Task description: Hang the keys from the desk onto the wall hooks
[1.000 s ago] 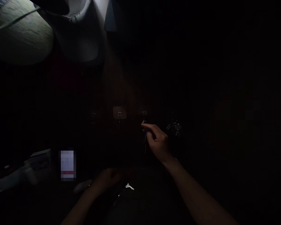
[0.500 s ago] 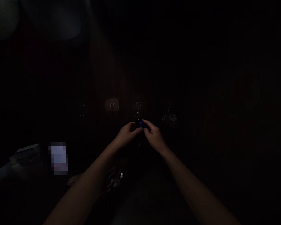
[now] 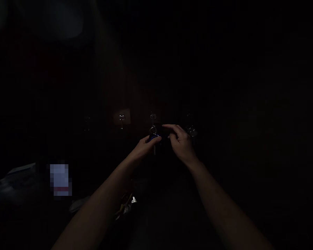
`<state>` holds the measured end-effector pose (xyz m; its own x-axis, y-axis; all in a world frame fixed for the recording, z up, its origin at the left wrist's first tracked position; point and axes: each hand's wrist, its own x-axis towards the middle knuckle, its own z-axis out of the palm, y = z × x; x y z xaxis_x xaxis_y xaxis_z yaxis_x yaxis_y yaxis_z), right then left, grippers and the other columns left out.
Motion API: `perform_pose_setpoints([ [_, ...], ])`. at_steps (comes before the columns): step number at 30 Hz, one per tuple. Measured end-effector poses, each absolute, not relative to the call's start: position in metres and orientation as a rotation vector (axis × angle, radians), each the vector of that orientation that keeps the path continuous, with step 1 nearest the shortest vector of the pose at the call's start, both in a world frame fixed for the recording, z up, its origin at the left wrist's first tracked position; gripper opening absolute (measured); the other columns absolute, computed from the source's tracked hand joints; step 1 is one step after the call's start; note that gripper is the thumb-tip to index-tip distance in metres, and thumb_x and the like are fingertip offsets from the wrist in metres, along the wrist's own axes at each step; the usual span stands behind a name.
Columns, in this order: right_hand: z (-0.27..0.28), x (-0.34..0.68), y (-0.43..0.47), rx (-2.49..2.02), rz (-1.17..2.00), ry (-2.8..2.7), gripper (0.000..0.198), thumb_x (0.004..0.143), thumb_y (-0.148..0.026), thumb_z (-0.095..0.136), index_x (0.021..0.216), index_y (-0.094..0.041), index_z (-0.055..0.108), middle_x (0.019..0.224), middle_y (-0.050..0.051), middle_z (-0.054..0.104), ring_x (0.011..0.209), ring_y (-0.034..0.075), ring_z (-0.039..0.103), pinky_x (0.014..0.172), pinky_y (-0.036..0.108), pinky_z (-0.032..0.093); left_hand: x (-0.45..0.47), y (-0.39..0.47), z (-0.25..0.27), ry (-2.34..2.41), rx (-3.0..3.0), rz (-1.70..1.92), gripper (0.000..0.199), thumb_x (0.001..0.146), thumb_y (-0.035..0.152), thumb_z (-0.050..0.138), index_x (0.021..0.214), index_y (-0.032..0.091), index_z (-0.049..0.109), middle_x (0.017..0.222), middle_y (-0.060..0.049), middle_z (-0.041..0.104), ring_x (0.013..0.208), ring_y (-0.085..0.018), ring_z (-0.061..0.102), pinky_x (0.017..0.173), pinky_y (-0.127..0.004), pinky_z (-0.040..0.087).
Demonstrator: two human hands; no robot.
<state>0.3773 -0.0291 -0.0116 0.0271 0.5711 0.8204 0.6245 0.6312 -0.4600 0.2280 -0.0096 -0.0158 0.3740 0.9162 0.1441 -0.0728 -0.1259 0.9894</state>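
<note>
In very dim light, my left hand (image 3: pixel 146 145) pinches a small blue fob (image 3: pixel 154 138) between thumb and fingers. Directly above the fob shows a metal key ring (image 3: pixel 153 130), at the lower end of a wall hook (image 3: pixel 153 116). A thin pale strip (image 3: pixel 154 150) hangs below the fob; I cannot make out whether it is a key. My right hand (image 3: pixel 181 142) is apart from the fob, its index finger stretched out and nothing visible in it. Just beyond that hand hangs a bunch of keys (image 3: pixel 192 132), partly hidden by it.
Another metal hook (image 3: pixel 121 118) on a pale plate is left of the fob, and a fainter hook (image 3: pixel 87 119) farther left. Lower left are a blurred-out bright rectangle (image 3: pixel 59 178) and a crumpled plastic bag (image 3: pixel 18 180). Shiny small items (image 3: pixel 126 206) lie beside my left forearm.
My right hand has let go of the blue fob and moved to the right, its fingers opening. My left hand still holds the fob. The view has shifted slightly.
</note>
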Motion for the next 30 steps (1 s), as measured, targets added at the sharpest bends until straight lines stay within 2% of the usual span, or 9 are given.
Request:
perform_pose_setpoints([
  [4,-0.005,0.376,-0.026,-1.024,-0.074,-1.782,0.058,0.076,0.000,0.033,0.119,-0.032,0.055,0.112,-0.001,0.057,0.104,0.014,0.054,0.094,0.034,0.044,0.223,-0.010,-0.013,0.831,1.432,1.006,0.026,0.072,0.038,0.063,0.086,0.015,0.065,0.072,-0.002,0.064,0.066,-0.014,0.060,0.065,-0.027,0.046],
  [9,-0.004,0.374,-0.025,-1.146,-0.116,-1.849,0.054,0.081,-0.003,0.036,0.122,-0.034,0.053,0.107,0.000,0.058,0.099,0.015,0.056,0.084,0.032,0.049,0.216,-0.010,-0.011,0.769,1.478,0.971,0.020,0.074,0.030,0.058,0.086,0.015,0.064,0.075,-0.002,0.064,0.070,-0.015,0.060,0.065,-0.025,0.046],
  [13,-0.002,0.372,-0.023,-1.162,-0.225,-1.875,0.055,0.085,-0.006,0.037,0.129,-0.038,0.043,0.105,0.000,0.058,0.096,0.016,0.057,0.078,0.032,0.050,0.217,-0.014,-0.009,0.737,1.496,0.949,0.020,0.076,0.032,0.056,0.085,0.015,0.062,0.082,-0.004,0.066,0.068,-0.014,0.061,0.064,-0.025,0.047],
  [16,0.000,0.374,-0.019,-1.208,-0.323,-1.877,0.055,0.085,-0.007,0.037,0.130,-0.039,0.042,0.101,0.000,0.059,0.091,0.017,0.058,0.073,0.030,0.050,0.222,-0.016,-0.015,0.864,1.495,1.015,0.028,0.075,0.036,0.061,0.093,0.015,0.057,0.084,-0.006,0.066,0.062,-0.013,0.061,0.058,-0.025,0.047],
  [19,0.001,0.375,-0.016,-1.247,-0.400,-1.866,0.058,0.084,-0.004,0.037,0.131,-0.038,0.042,0.097,0.000,0.059,0.087,0.016,0.058,0.070,0.028,0.049,0.226,-0.017,-0.029,1.063,1.481,1.267,0.048,0.071,0.037,0.066,0.109,0.017,0.046,0.081,-0.004,0.065,0.054,-0.011,0.059,0.051,-0.022,0.046],
  [22,0.003,0.374,-0.017,-1.272,-0.444,-1.882,0.060,0.083,-0.002,0.036,0.132,-0.036,0.041,0.097,0.000,0.060,0.086,0.016,0.058,0.070,0.026,0.048,0.228,-0.020,-0.037,1.074,1.528,1.444,0.063,0.072,0.041,0.065,0.124,0.022,0.034,0.083,-0.002,0.065,0.055,-0.011,0.059,0.051,-0.022,0.046],
  [25,0.006,0.372,-0.020,-1.324,-0.476,-1.901,0.061,0.082,-0.001,0.035,0.132,-0.035,0.040,0.096,0.001,0.060,0.082,0.015,0.058,0.067,0.024,0.048,0.230,-0.020,-0.034,1.039,1.619,1.420,0.060,0.070,0.044,0.067,0.121,0.023,0.043,0.085,-0.003,0.065,0.064,-0.014,0.061,0.058,-0.024,0.047],
  [27,0.007,0.372,-0.021,-1.353,-0.489,-1.904,0.062,0.082,0.000,0.034,0.134,-0.034,0.038,0.095,0.000,0.061,0.079,0.013,0.058,0.065,0.023,0.048,0.232,-0.018,-0.029,1.044,1.597,1.354,0.050,0.068,0.045,0.068,0.108,0.019,0.056,0.084,-0.004,0.066,0.069,-0.016,0.062,0.062,-0.025,0.046],
  [30,0.007,0.374,-0.020,-1.365,-0.541,-1.904,0.062,0.083,-0.001,0.034,0.136,-0.034,0.035,0.095,0.000,0.060,0.078,0.013,0.058,0.066,0.023,0.047,0.236,-0.013,-0.020,0.968,1.465,1.262,0.040,0.068,0.046,0.067,0.094,0.017,0.064,0.083,-0.004,0.067,0.073,-0.018,0.062,0.065,-0.026,0.046],
])
